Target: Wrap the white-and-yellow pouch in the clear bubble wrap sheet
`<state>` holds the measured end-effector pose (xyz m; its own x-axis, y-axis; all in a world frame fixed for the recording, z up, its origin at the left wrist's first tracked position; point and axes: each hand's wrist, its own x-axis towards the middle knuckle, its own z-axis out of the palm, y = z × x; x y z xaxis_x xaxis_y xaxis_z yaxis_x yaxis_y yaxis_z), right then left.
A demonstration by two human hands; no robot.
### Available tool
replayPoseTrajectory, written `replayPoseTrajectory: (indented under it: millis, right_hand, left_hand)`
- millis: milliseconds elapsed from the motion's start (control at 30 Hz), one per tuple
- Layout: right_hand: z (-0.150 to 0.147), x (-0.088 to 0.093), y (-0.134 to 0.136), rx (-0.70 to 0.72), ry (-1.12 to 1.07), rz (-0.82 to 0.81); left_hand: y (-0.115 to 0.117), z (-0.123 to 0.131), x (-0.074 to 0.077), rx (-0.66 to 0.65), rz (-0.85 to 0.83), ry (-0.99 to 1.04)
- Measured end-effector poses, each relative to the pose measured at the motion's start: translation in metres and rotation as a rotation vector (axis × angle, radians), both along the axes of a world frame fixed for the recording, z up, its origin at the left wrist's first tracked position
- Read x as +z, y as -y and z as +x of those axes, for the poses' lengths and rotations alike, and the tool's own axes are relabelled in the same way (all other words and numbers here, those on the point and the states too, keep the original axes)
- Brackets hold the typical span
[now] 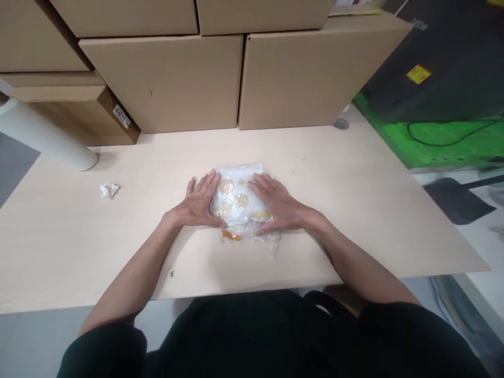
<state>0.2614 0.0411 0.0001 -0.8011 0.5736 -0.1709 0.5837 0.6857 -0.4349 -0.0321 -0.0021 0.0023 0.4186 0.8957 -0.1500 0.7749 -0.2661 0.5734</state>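
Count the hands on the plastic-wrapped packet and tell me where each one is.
2. The left hand is at the left edge of the packet; the right hand lies over its right side. No other hand shows.

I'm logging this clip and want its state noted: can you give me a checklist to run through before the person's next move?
1. Left hand touching the plastic-wrapped packet on its left side: ok.
2. Right hand touching its right side: ok.
3. Packet resting on the pale tabletop: ok.
4. Clear plastic film smooth at the near edge: not ok, crumpled.
5. Crumpled white scrap apart from the packet: ok.
6. Packet's underside fully wrapped: cannot tell, hidden.
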Motion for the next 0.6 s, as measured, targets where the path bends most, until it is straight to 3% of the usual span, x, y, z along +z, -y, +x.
replayPoseTrajectory:
  millis: [333, 500, 600]
  right_hand:
    - [-0.001, -0.013, 0.002, -0.022, -0.034, -0.008]
    - [-0.001, -0.013, 0.002, -0.042, -0.056, -0.019]
    - [0.005, -0.009, -0.001, -0.072, -0.149, -0.119]
  left_hand:
    - [0.002, 0.0, -0.004, -0.045, 0.036, -0.167]
    - [0.004, 0.0, -0.008, -0.04, 0.068, -0.125]
    - [0.008, -0.001, -0.009, -0.001, 0.098, -0.036]
